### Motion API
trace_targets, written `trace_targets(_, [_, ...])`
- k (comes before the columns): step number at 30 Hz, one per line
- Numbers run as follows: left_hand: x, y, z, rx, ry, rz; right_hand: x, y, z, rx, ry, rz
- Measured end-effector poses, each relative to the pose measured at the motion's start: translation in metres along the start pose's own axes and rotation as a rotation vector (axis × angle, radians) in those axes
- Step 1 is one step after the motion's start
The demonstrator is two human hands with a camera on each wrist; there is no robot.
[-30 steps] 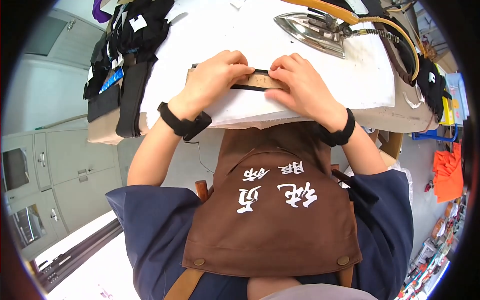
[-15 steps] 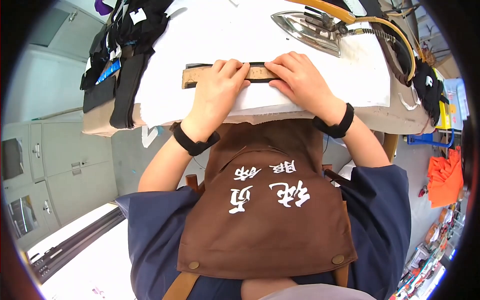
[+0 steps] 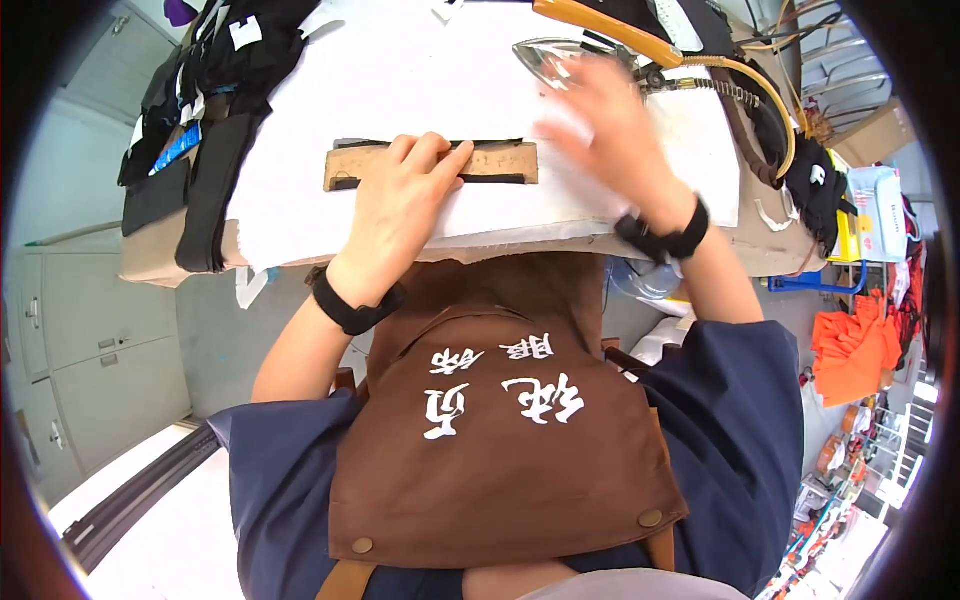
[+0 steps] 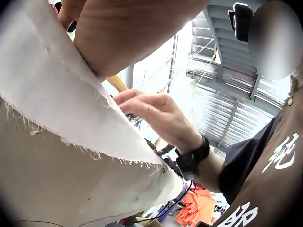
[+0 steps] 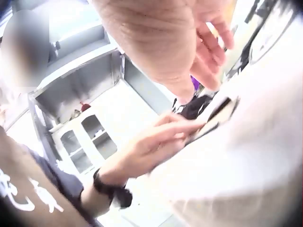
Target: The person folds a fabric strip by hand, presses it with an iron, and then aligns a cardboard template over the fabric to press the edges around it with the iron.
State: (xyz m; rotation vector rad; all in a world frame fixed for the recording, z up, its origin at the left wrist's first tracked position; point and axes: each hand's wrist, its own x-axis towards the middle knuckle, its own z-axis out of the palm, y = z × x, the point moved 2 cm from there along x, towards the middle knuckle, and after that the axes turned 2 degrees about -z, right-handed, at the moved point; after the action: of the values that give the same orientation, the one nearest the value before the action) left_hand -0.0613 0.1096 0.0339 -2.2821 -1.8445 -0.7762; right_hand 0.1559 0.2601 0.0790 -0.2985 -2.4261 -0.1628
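A tan cardboard strip (image 3: 505, 162) lies on the white cloth, with black fabric (image 3: 500, 180) showing along both long edges. My left hand (image 3: 405, 195) rests across its middle, fingertips pressing on it and hiding part of it. In the right wrist view, those fingers (image 5: 177, 127) reach over the near end of the strip. Lifted off the strip, my right hand (image 3: 615, 130) is blurred and holds nothing, its fingers spread loosely. It overlaps the shiny metal iron (image 3: 537, 62) in the head view. The left wrist view also shows this right hand (image 4: 158, 116) raised above the table.
White cloth (image 3: 290, 130) with a frayed front edge covers the table. Black garments (image 3: 215, 120) are heaped at the left, with a blue packet (image 3: 177, 148) among them. The iron's yellow hose (image 3: 785, 130) curves down the right side. Orange fabric (image 3: 850, 345) lies beyond the table.
Both hands were on the strip's edges. My right hand has let go and moved up toward the iron, while my left hand stays on the strip. The camera view has shifted slightly.
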Motion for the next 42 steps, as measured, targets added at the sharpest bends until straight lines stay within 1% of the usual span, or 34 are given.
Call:
trace_targets(2, [-0.001, 0.001, 0.001, 0.006, 0.101, 0.038, 0.036, 0.041, -0.025, -0.164, 0.038, 0.006])
trace_targets(3, [-0.002, 0.002, 0.001, 0.001, 0.108, 0.039, 0.048, 0.056, -0.029, -0.170, 0.034, 0.002])
trace_targets(5, [-0.002, 0.001, 0.000, -0.005, 0.031, -0.007, 0.065, 0.085, -0.028, -0.106, -0.323, 0.406])
trace_targets(6, [-0.002, 0.000, 0.000, -0.003, 0.040, -0.007, 0.073, 0.087, -0.029, -0.111, -0.320, 0.399])
trace_targets(8, [-0.003, 0.000, 0.001, -0.032, 0.053, -0.010, 0.088, 0.087, -0.024, -0.171, -0.451, 0.401])
trace_targets(9, [-0.003, -0.001, 0.001, -0.030, 0.062, -0.015, 0.088, 0.107, -0.005, -0.168, -0.608, 0.388])
trace_targets(10, [-0.003, -0.001, 0.002, -0.048, 0.072, -0.014, 0.082, 0.125, 0.013, -0.172, -0.607, 0.380])
trace_targets(11, [-0.004, -0.001, 0.002, -0.065, 0.086, -0.012, 0.073, 0.142, 0.030, -0.171, -0.634, 0.464])
trace_targets(12, [-0.005, -0.002, 0.003, -0.061, 0.098, -0.013, 0.072, 0.150, 0.038, -0.171, -0.657, 0.548])
trace_targets(13, [-0.006, -0.004, 0.006, -0.070, 0.095, -0.022, 0.076, 0.130, 0.023, -0.233, -0.592, 0.412])
trace_targets(14, [-0.006, -0.005, 0.008, -0.082, 0.093, -0.037, 0.080, 0.110, 0.018, -0.259, -0.573, 0.406])
trace_targets(16, [-0.005, -0.007, 0.009, -0.099, 0.118, -0.036, 0.090, 0.081, 0.014, -0.269, -0.600, 0.409])
trace_targets(19, [-0.007, -0.006, 0.009, -0.113, 0.112, -0.017, 0.103, 0.031, 0.013, -0.204, -0.633, 0.410])
trace_targets(20, [-0.005, -0.006, 0.008, -0.103, 0.111, -0.018, 0.098, 0.027, 0.018, -0.170, -0.552, 0.299])
trace_targets(22, [-0.003, -0.006, 0.007, -0.096, 0.102, -0.024, 0.096, 0.013, 0.028, -0.166, -0.564, 0.169])
trace_targets(27, [-0.005, -0.007, 0.008, -0.112, 0.094, -0.044, 0.091, 0.003, 0.026, -0.128, -0.584, 0.123])
trace_targets(29, [-0.006, -0.007, 0.008, -0.153, 0.062, -0.114, 0.088, -0.001, 0.026, -0.109, -0.597, 0.100])
trace_targets(30, [-0.006, -0.006, 0.009, -0.145, 0.060, -0.112, 0.088, -0.002, 0.023, -0.106, -0.590, 0.101])
trace_targets(32, [-0.005, -0.007, 0.006, -0.239, 0.199, -0.131, 0.092, -0.004, 0.020, -0.061, -0.640, 0.110])
trace_targets(36, [-0.004, -0.020, -0.010, -0.127, 0.208, -0.143, 0.088, 0.006, 0.016, 0.067, -0.641, 0.086])
trace_targets(38, [-0.011, -0.034, -0.014, -0.207, 0.149, -0.123, 0.086, 0.011, 0.015, -0.040, -0.572, 0.106])
trace_targets(39, [-0.015, -0.037, -0.019, -0.200, 0.142, -0.121, 0.092, 0.005, 0.003, -0.066, -0.660, 0.209])
trace_targets(41, [-0.030, -0.042, -0.029, -0.207, 0.158, -0.203, 0.084, 0.005, 0.009, -0.067, -0.624, 0.218])
trace_targets(42, [-0.037, -0.044, -0.032, -0.209, 0.148, -0.203, 0.081, 0.006, 0.012, -0.074, -0.597, 0.225])
